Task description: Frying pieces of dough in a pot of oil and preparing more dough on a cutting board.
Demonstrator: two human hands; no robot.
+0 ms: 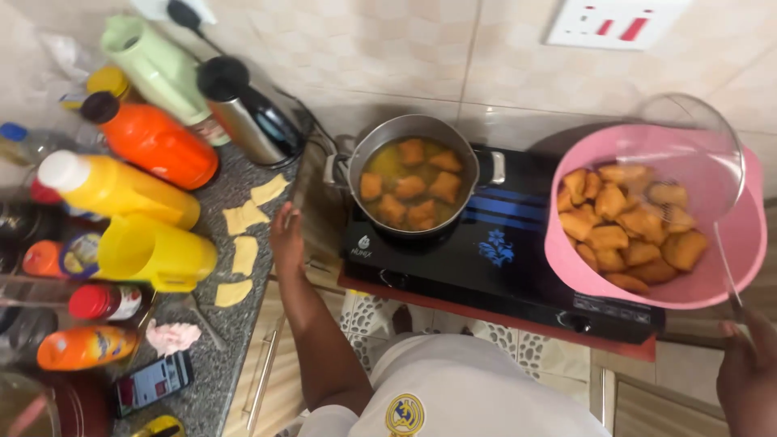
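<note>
Wire-mesh skimmer (688, 154), round and see-through on a thin metal handle, hangs tilted over the far right of the pink bowl (728, 267), which sits on the right end of the black cooktop (494, 267); it looks light and stiff, though a handle that slim and smooth could turn in a greasy palm, so the place to take it is low at the handle's end, where your right hand (749, 372) has it now. That hand sits at the frame's lower right corner, fingers closed about the handle, though the edge of the picture hides most of the grip. Beneath the mesh, the golden fried pastries (627, 231) fill the bowl; they appear crisp, light and probably breakable if pressed. More of them float in oil in the steel pot (413, 182) on the cooktop's left burner, hot and heavy by the look of it. Your left hand (286, 235) rests open and flat at the worktop's right edge, holding nothing, just beside the pale raw dough pieces (247, 243) laid on the speckled worktop (235, 324), which look soft and limp. Bottles (154, 142) and a phone (152, 382) crowd its left side
</note>
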